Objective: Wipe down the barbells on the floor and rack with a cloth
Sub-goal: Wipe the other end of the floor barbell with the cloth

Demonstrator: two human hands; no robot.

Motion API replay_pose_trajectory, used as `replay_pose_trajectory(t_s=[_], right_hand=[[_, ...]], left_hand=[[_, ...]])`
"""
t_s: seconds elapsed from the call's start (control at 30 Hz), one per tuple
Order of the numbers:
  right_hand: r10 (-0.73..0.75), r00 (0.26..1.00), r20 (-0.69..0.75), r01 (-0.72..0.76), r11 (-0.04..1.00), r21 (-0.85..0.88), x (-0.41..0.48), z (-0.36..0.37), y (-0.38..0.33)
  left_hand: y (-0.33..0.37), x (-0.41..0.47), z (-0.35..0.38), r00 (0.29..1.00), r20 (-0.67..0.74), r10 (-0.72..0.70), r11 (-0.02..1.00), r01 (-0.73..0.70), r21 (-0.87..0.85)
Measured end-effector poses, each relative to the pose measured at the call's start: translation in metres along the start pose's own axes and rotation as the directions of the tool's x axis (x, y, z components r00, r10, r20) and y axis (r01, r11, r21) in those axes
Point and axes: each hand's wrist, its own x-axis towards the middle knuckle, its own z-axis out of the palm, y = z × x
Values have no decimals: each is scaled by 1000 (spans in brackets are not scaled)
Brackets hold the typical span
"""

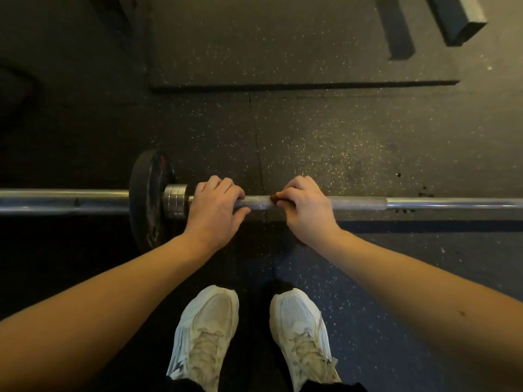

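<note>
A steel barbell lies across the dark rubber floor from left to right, with a black weight plate and a silver collar on its left part. My left hand grips the shaft just right of the collar. A little further right, my right hand is curled over the shaft, and a small brown scrap of cloth shows at its fingertips against the bar. Most of the cloth is hidden under the hand.
My two pale sneakers stand just behind the bar. A raised rubber mat edge runs across the floor beyond it. Dark metal frame legs stand at the top right.
</note>
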Motion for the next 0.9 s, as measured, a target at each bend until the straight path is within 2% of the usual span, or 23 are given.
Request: replay_pose_trajectory(t_s=[0.1, 0.27, 0.5, 0.67, 0.8, 0.9], right_hand=[[-68, 997, 25, 69, 997, -31, -8, -10, 20], [-40, 999, -24, 40, 998, -39, -9, -9, 20], [-57, 998, 19, 58, 995, -79, -14, -18, 29], [-28, 999, -17, 27, 996, -86, -14, -15, 23], [-98, 995, 33, 100, 994, -50, 7, 0, -11], [-121, 990, 77, 126, 989, -74, 2, -9, 5]], left_hand=[[1, 3, -2, 1000, -12, 26, 999, -25, 25], [0, 2, -1, 1000, -12, 24, 1000, -24, 11], [-1, 5, 1, 1000, -17, 15, 1000, -15, 7], [0, 2, 3, 999, -32, 12, 1000, -12, 10], [3, 5, 3, 1000, -21, -15, 1000, 16, 21], [1, 7, 1, 1000, -4, -13, 1000, 13, 21]])
